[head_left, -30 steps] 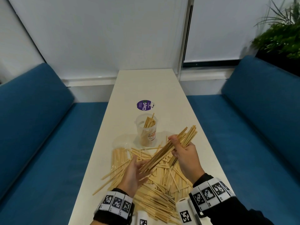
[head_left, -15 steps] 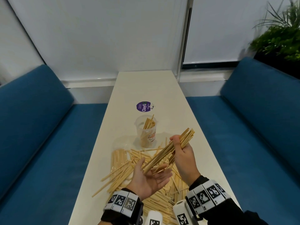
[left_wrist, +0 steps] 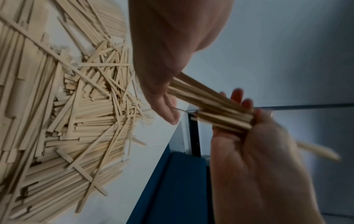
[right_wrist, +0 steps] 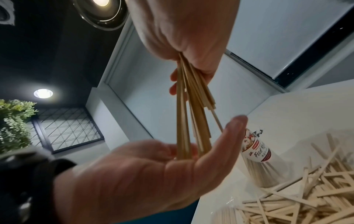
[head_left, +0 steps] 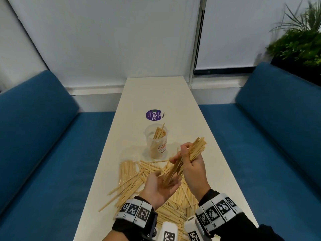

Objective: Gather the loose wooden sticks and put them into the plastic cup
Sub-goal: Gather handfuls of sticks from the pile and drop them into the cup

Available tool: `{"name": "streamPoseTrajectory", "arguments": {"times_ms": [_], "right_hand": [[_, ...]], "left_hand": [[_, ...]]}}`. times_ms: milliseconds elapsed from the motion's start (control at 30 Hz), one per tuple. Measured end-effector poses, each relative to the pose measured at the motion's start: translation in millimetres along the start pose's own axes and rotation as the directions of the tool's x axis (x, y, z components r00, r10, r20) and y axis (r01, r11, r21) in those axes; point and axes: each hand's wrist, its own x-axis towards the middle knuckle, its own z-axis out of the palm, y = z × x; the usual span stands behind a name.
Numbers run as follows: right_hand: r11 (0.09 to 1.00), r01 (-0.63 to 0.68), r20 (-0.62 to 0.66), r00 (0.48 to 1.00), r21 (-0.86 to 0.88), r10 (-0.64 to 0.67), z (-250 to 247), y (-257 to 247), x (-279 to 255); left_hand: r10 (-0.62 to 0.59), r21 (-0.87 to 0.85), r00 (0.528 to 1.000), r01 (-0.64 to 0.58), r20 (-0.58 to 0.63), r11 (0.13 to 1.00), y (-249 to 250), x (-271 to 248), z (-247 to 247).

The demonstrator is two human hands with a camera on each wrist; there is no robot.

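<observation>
"ClayG" on the purple round sticker [head_left: 153,115] on the table [head_left: 156,91]; "Food" on the plastic cup [right_wrist: 255,151] label

Pale tan wooden sticks [head_left: 132,181] on a cream-white table [head_left: 156,94]; a clear plastic cup [head_left: 157,141] with a red-and-white label; a purple round sticker [head_left: 152,115]; blue benches [head_left: 40,136]; black-and-white checkered wristbands [head_left: 134,210].

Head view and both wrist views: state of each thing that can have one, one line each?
Plastic cup: upright on the table, partly filled with sticks.
Bundle of wooden sticks: held off the table, tilted, lower ends against the left palm.
Loose wooden sticks: scattered in a pile on the table.
Right hand: grips the bundle.
Left hand: palm up, fingers relaxed under the bundle's ends.
Purple sticker: flat on the table beyond the cup.
</observation>
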Motion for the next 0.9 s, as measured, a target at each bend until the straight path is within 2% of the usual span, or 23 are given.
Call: {"name": "streamPoseTrajectory", "arguments": {"times_ms": [167,333,467,633,733,900], "right_hand": [[0.995,-0.097,0.078,0.992,0.011,0.096,5.8,2.9,-4.1],[0.977,-0.213,0.075,0.975,0.031,0.21,4.0,1.5,-4.2],[0.971,-0.23,0.042,0.973,0.062,0.227,3.5,-1.0,-0.8],[0.964,-0.226,0.032,0.974,0.138,0.223,8.9,-6.8,-0.6],[0.971,-0.221,0.069,0.974,0.091,0.215,13.0,-9.1,-4.9],[0.98,-0.187,0.106,0.978,0.064,0.18,9.9,-9.4,-4.3]], "left_hand": [[0.0,0.042,0.997,-0.003,0.073,0.999,-5.1,-6.5,11.6],[0.043,0.066,0.992,-0.051,0.123,0.996,-4.0,-11.3,20.2],[0.002,0.124,0.994,-0.015,0.106,0.992,-5.5,-10.6,19.3],[-0.04,0.119,0.993,0.027,0.11,0.993,-10.5,-5.4,18.2],[0.004,0.098,0.99,-0.018,0.141,0.995,-9.4,-5.9,23.0],[0.061,0.098,0.99,-0.074,0.126,0.992,-6.3,-1.9,20.9]]}}
